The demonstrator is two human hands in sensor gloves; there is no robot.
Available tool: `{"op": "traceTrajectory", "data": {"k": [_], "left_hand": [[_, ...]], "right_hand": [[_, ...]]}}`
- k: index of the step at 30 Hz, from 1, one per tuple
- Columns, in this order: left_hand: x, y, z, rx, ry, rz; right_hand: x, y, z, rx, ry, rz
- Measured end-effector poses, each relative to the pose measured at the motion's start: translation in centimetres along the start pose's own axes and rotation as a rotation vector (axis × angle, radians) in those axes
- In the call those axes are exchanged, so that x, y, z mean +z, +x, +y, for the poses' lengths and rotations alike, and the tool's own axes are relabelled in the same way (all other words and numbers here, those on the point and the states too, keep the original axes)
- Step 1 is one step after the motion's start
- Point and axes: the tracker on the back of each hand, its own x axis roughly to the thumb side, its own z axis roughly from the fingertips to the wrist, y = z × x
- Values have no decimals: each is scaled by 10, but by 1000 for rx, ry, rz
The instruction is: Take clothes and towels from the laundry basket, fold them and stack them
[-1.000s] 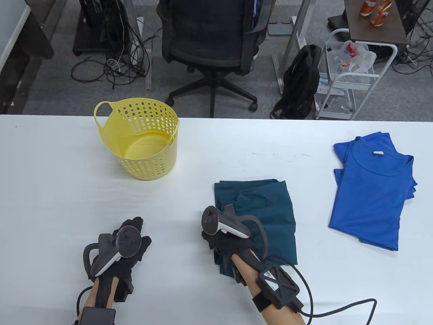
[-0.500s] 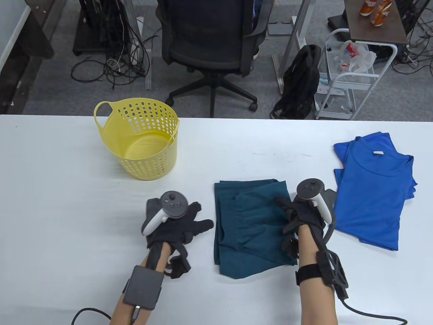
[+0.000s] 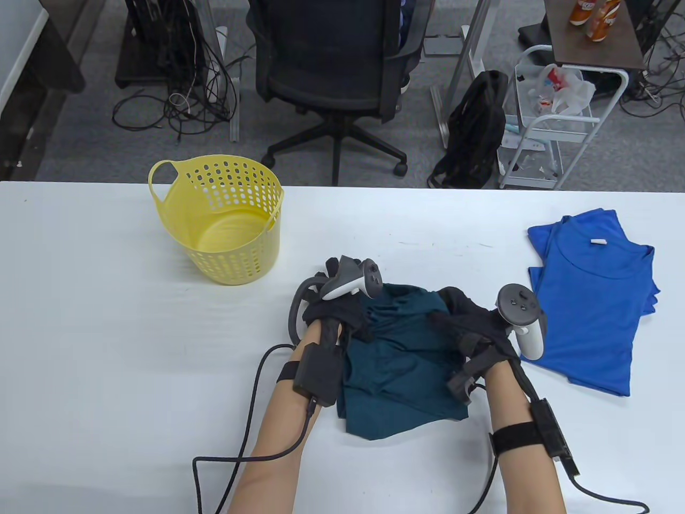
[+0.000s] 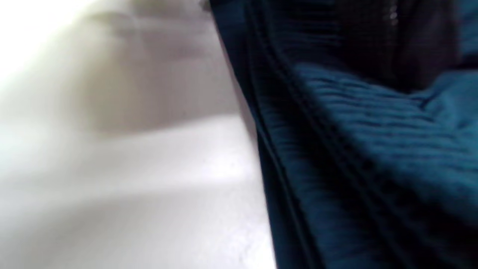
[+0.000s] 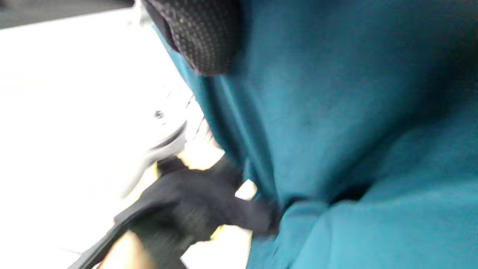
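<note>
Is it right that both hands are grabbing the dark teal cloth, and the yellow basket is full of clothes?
Not quite. The left hand and right hand do grip the dark teal cloth, but the yellow basket is empty: the table view shows its bare bottom. The rest is right.

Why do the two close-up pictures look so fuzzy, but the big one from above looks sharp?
Table view: sharp and evenly lit, the yellow basket and blue shirt crisp. Left wrist view: very close to the teal cloth, soft all over, the table washed out bright. Right wrist view: smeared, the left hand a dark blur.
</note>
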Motion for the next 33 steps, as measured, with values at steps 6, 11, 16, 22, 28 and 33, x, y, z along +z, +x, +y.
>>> {"op": "traceTrajectory", "data": {"k": [6, 11, 16, 22, 28, 33], "left_hand": [[24, -6, -5, -33, 184, -227], [76, -18, 20, 241, 151, -537], [100, 77, 85, 317, 420, -528], [94, 127, 76, 174, 657, -425], [125, 46, 5, -35, 666, -335], [172, -29, -41, 42, 716, -208]], "right_hand": [[23, 22, 16, 142, -40, -121], [57, 57, 4, 160, -229, -22], [90, 105, -82, 534, -745, 295], [93, 74, -133, 592, -751, 595], [80, 53, -52, 608, -504, 207], [69, 58, 20, 619, -374, 35]]}}
